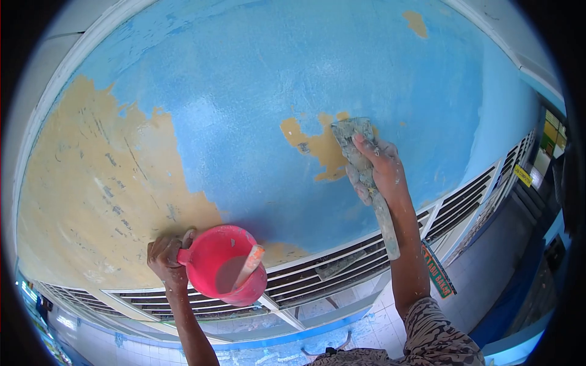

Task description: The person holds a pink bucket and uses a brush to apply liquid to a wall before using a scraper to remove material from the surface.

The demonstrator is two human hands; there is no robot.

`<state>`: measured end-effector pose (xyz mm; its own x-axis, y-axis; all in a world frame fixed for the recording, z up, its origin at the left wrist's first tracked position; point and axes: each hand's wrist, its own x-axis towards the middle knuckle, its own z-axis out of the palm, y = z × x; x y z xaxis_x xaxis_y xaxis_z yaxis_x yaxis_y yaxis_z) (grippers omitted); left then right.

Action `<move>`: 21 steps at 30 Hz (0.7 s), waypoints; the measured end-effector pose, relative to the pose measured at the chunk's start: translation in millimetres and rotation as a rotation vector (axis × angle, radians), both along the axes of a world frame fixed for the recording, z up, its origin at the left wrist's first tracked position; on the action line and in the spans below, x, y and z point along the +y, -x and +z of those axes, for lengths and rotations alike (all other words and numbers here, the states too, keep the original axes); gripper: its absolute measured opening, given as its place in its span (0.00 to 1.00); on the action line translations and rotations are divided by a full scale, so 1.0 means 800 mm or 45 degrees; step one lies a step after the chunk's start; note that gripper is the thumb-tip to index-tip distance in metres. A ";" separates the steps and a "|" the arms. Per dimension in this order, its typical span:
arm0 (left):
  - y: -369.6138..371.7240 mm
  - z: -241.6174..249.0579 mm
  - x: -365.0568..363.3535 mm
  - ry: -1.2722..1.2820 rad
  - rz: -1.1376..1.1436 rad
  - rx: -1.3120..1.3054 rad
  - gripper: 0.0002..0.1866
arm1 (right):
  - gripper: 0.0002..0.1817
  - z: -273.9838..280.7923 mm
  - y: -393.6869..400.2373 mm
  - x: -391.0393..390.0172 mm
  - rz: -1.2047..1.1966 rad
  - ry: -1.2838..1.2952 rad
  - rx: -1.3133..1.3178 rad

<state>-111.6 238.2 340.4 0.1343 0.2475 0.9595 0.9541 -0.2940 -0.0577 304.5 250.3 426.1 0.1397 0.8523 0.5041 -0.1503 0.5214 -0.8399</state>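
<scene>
Two hands, both occupied. Your right hand (377,168) is closed round the handle of a broad scraper (360,161), thumb up along the blade, which lies flat against the blue wall (244,91) at the edge of a small bare tan patch (320,149). Hand and blade are both caked with dried grey filler. Your left hand (165,259) is closed on the handle of a pink jug (226,265), held low against the wall; a stick (249,265) leans inside it, in a shallow pool of pale mix.

Beyond the hands: a large tan area (104,183) stripped of paint at the left, a smaller spot (416,23) high up, and a row of louvred vents (342,262) below. A green sign (437,269) hangs under the vents, and a tiled floor (372,329) lies far beneath.

Risks, as judged:
- The jug is tilted toward you; a further tip would likely spill mix down the vents.
- Pressing the blade at too steep an angle could gouge the wall or lift more blue paint.
- You appear to stand high up, so overreaching with both hands full could cost your balance.
</scene>
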 end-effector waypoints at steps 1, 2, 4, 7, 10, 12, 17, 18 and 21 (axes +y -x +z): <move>-0.001 -0.003 -0.003 0.006 0.001 0.016 0.23 | 0.21 0.007 0.003 -0.001 -0.017 -0.013 -0.018; -0.002 -0.005 -0.007 0.005 0.003 0.018 0.23 | 0.21 0.016 0.007 -0.003 -0.034 -0.027 -0.037; -0.008 -0.009 -0.013 0.041 0.074 0.057 0.23 | 0.21 0.040 0.008 -0.012 0.041 0.092 0.006; -0.018 -0.020 -0.024 0.040 0.080 0.026 0.23 | 0.20 0.021 0.001 -0.012 0.094 0.042 0.030; -0.018 -0.033 -0.037 0.070 0.090 -0.016 0.23 | 0.20 0.004 0.006 0.007 -0.115 -0.045 0.039; -0.019 -0.039 -0.042 0.053 0.083 -0.002 0.24 | 0.20 0.050 0.012 -0.005 -0.091 -0.003 0.008; -0.030 -0.047 -0.067 0.094 0.123 -0.002 0.25 | 0.19 0.051 0.014 -0.002 -0.059 0.047 0.002; -0.031 -0.050 -0.075 0.111 0.152 -0.014 0.25 | 0.20 0.029 0.010 0.001 -0.140 0.004 -0.025; -0.032 -0.074 -0.092 0.149 0.151 -0.044 0.26 | 0.20 0.044 0.014 -0.010 -0.105 -0.008 -0.052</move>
<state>-85.6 164.5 281.0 0.0653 0.3702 0.9267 0.9833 -0.1821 0.0035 293.3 242.0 461.0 0.1881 0.8357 0.5159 -0.0724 0.5357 -0.8413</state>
